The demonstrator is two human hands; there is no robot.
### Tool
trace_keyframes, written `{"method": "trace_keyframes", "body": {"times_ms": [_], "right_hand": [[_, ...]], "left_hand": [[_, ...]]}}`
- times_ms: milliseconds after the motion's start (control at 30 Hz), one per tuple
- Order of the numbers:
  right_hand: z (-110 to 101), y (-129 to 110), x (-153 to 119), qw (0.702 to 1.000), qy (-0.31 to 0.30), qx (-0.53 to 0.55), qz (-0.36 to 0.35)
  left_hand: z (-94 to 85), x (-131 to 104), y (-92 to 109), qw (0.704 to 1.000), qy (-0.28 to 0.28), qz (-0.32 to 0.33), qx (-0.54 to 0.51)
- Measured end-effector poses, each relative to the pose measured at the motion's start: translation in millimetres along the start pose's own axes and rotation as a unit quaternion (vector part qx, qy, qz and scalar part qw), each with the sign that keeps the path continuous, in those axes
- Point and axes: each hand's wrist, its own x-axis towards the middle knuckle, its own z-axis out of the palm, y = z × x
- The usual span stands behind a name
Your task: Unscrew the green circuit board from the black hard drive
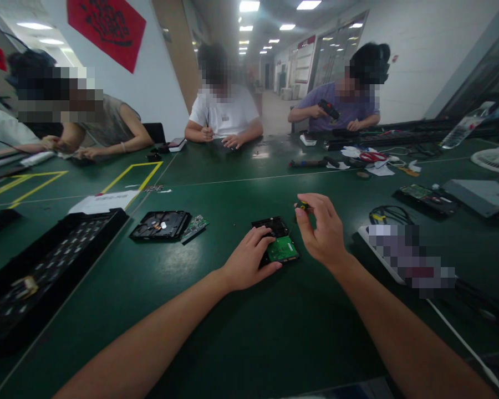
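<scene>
A hard drive (286,249) with a green circuit board lies on the green table in front of me. My left hand (247,259) holds it from the left, with fingers over its top and the thumb along its near edge. Just right of the drive, my right hand (322,230) pinches a screwdriver (303,205) by its black and yellow handle. The shaft is barely visible, so I cannot tell whether its tip touches the drive. To the left are another black drive (161,226) and a loose circuit board (196,226).
A long black tray (50,271) stands on the left. On the right are a white object (382,255), partly blurred, a cable (391,215), another drive (426,198) and a grey box (482,197). Several people sit across the table (233,332), one holding a power drill (328,110).
</scene>
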Motion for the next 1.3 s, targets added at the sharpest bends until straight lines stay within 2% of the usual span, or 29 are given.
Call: {"method": "trace_keyframes", "body": {"times_ms": [167, 867, 1300], "right_hand": [[-1.9, -3.4, 3.3, 0.999, 0.018, -0.026, -0.018], [2.9, 2.7, -2.6, 1.0, -0.004, -0.002, 0.0], [-0.5, -0.4, 0.3, 1.0, -0.011, -0.014, -0.017]], "left_hand": [[1.6, -0.6, -1.7, 1.0, 0.002, 0.002, -0.007], [-1.9, 0.0, 1.6, 1.0, -0.001, 0.004, 0.002], [1.7, -1.0, -1.7, 1.0, -0.001, 0.006, 0.004]]}}
